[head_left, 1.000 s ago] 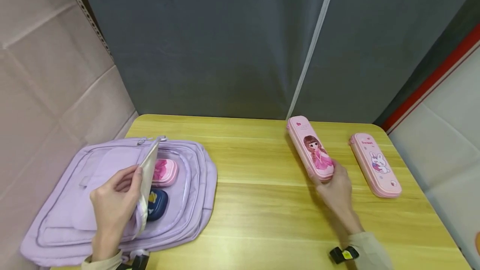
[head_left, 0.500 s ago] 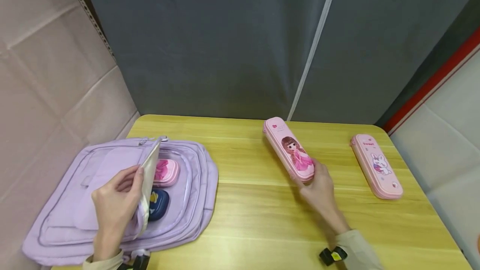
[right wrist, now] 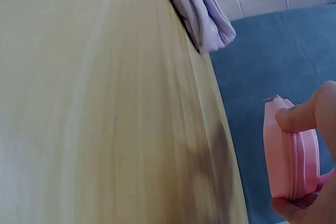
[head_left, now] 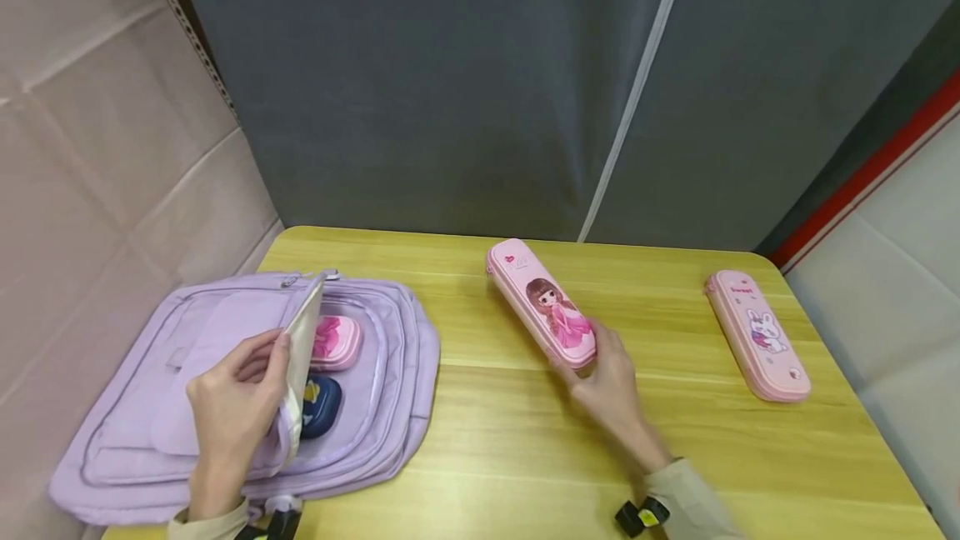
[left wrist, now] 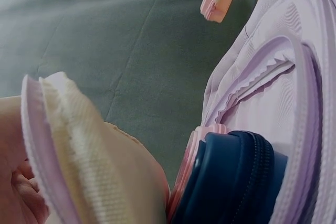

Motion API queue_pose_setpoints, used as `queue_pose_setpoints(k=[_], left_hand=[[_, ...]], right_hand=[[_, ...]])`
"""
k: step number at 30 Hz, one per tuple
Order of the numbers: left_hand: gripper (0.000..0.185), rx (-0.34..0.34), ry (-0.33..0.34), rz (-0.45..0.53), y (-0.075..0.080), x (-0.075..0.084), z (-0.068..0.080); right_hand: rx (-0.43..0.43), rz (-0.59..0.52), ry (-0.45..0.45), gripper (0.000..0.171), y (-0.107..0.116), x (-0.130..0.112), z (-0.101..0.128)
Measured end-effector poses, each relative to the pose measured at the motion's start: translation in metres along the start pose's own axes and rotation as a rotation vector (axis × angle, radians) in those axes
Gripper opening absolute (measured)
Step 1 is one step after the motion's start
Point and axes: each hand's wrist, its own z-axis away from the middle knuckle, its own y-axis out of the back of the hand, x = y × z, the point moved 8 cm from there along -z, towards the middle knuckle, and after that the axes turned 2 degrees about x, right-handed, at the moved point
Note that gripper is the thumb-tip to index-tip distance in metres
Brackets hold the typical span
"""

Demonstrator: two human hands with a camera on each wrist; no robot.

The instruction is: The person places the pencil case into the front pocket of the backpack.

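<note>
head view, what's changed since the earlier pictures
The pink oblong zipped case with a doll print, in the right grip, moved left toward the lilac fabric backpack. Nothing was newly grasped or released. The left grip still holds the backpack's cream-lined flap; the pink oblong rabbit-print case stayed put.

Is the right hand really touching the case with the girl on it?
Touching. In the head view, the right hand grips the near end of the girl case; the right wrist view shows the thumb against its side.
</note>
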Motion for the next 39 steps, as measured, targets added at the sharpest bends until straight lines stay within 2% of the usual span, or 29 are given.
queue_pose_setpoints(k=[6, 16, 22, 30, 39], left_hand=[[0.014, 0.008, 0.010, 0.008, 0.001, -0.001, 0.001], [0.015, 0.007, 0.027, 0.007, 0.002, -0.005, 0.003], [0.015, 0.009, 0.023, 0.008, 0.002, -0.004, 0.004], [0.015, 0.006, 0.013, 0.003, 0.002, -0.004, 0.006], [0.016, -0.002, 0.000, 0.020, 0.000, -0.001, 0.006]], right_hand=[[-0.011, -0.031, 0.055, 0.081, -0.010, -0.017, 0.005], [-0.100, -0.073, 0.060, 0.086, -0.032, -0.034, 0.014], [-0.100, -0.113, 0.169, 0.087, -0.036, -0.056, 0.023], [-0.185, -0.156, 0.336, 0.086, -0.047, -0.086, 0.038], [-0.317, -0.211, 0.398, 0.085, -0.063, -0.104, 0.050]])
